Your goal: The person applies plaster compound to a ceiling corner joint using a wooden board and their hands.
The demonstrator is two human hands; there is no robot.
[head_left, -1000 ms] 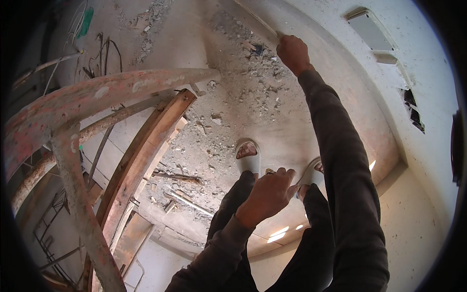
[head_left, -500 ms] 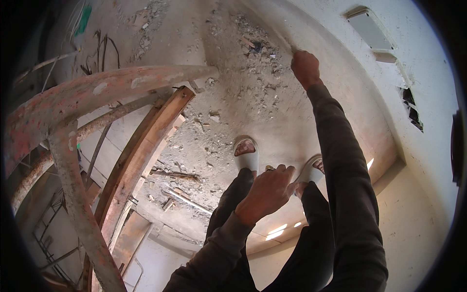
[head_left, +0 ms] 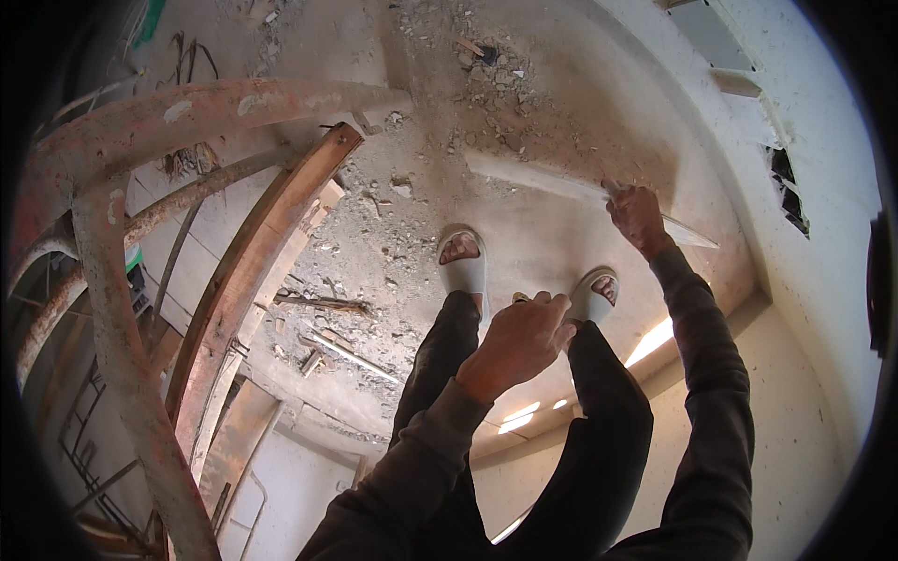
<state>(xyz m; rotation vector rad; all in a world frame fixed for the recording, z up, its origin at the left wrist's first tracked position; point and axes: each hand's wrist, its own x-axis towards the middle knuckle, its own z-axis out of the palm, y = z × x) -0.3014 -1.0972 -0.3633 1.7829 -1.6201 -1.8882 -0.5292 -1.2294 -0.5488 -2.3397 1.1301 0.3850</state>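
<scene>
My right hand point(head_left: 638, 221) grips a long pale strip point(head_left: 547, 178) beyond my sandals point(head_left: 464, 275).
My right arm reaches forward, fingers closed round the strip, which juts out on both sides; my left forearm slants inward, its hand point(head_left: 517, 348) curled, though I can't tell whether it holds anything.

From where I stand, the pale strip point(head_left: 533, 175) in the right hand point(head_left: 638, 217) looks smooth and matt — wood or plastic, I cannot tell. Ahead and left of this grip lies rough, dusty rubble point(head_left: 493, 101). Farther left, the beam point(head_left: 253, 257) is worn wood; the frame point(head_left: 215, 112) seems metal — paint chipped. Behind the grip, the sleeve point(head_left: 717, 374) is matt cloth.
</scene>
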